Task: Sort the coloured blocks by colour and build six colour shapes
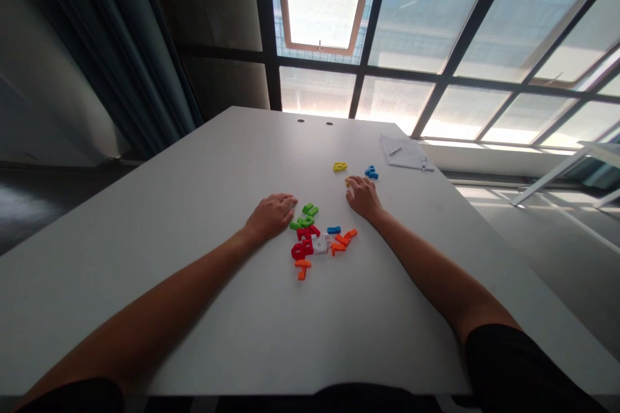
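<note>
Across the white desk (242, 342), your right hand (363, 196) pinches a small yellow piece (347, 183), a yellow cluster (340, 166) and blue cluster (371, 172) just beyond; your left hand (274, 213) lies open beside green pieces (305, 222).

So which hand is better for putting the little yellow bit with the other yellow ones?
Probably the right hand: it seems to touch the little yellow bit, and the other yellow pieces lie just beyond. The left hand is farther off, beside the green pieces.
</note>
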`<state>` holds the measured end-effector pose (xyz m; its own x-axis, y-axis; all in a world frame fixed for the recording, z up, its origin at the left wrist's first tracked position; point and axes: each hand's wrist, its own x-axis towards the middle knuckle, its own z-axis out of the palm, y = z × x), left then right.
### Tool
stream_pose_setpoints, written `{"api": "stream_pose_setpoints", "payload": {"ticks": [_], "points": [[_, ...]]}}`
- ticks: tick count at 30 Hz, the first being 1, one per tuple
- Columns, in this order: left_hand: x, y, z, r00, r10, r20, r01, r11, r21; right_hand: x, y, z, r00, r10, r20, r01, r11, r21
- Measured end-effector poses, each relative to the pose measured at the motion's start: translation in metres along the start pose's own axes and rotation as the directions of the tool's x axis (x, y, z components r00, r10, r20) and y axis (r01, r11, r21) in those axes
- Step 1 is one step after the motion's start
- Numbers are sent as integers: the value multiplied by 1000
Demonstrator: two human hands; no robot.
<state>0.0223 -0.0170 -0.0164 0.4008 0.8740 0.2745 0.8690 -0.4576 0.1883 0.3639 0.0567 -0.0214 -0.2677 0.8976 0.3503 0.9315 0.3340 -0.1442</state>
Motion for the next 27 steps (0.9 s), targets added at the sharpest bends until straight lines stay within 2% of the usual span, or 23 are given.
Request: {"api": "stream_pose_setpoints", "payload": {"ticks": [6,11,19,27], "points": [[0,1,-1,1000,-7,5,7,1000,4,3,3,7,999,29,38,-27,999,-40],[0,1,-1,1000,6,-20,-6,1000,-8,9,5,5,999,16,37,-14,998,-62],[0,2,-1,1000,-3,-25,3,1000,-6,39,12,1,996,86,25,-82,985,-155],[-1,2,-1,1000,0,-14,0,1000,5,68,14,3,987,132,90,-115,978,-174]]}}
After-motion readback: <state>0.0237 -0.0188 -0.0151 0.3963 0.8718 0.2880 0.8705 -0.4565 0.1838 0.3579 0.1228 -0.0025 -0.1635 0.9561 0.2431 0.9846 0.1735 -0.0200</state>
